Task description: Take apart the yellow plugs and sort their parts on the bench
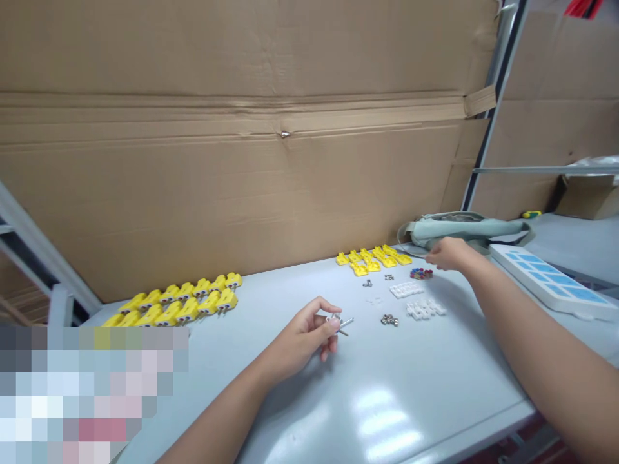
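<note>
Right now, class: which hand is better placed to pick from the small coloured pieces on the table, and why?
The right hand: it hovers beside the coloured pieces, while the left hand already pinches a small metal part farther away.

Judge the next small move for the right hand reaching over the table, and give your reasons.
Probably lower the right hand onto the small coloured pieces and pick one. It hovers just beside them, fingers open and empty, while the left hand already pinches a small metal part.
</note>
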Demonstrator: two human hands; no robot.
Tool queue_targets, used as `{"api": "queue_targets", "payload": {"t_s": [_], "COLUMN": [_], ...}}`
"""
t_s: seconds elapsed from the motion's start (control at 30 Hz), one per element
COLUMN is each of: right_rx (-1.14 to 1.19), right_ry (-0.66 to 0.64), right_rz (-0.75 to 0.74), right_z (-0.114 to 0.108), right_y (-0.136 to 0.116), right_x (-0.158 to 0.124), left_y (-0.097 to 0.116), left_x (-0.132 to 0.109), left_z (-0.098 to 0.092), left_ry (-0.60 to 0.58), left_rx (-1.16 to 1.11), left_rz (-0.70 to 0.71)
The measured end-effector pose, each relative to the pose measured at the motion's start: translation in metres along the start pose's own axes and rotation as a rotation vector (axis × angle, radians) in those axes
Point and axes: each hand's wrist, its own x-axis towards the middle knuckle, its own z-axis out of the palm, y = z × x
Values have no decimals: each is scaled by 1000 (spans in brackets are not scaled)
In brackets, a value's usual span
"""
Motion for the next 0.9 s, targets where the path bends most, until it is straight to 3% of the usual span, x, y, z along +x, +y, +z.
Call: {"api": "queue_targets", "payload": {"t_s": [0.07,0.13,0.2,0.27,0.4,0.6,0.7,0.8,0.9], "right_rx": [124,400,535,525,384,373,454,468,360], "right_ry": [-43,-118,-229,-293,-511,-791,-713,-608,-673], "right_rz": [-202,-574,-924,-1074,-1002,-945,-874,-697,-606], "right_z": [-4,-8,-10,-11,-6,16,10,-3,-8], "right_y": [-26,-58,-89,-109,-121,-120,-110,-90,-74], "right_x": [-16,-40,-67,-90,-111,-104,-89,-70,-57], "left_y": [-2,-4,-5,-5,-5,-6,-6,-5,-3], "left_x": [1,2,3,4,6,10,12,11,9], "left_z": [0,-1,-2,-3,-6,-9,-8,-7,-2], "left_ry": [-16,-41,-60,-43,63,239,301,282,226], "left_rx": [-10,-12,-7,4,40,4,-43,-82,-86], "left_rz": [4,-7,-12,-10,-11,21,34,16,-37]}}
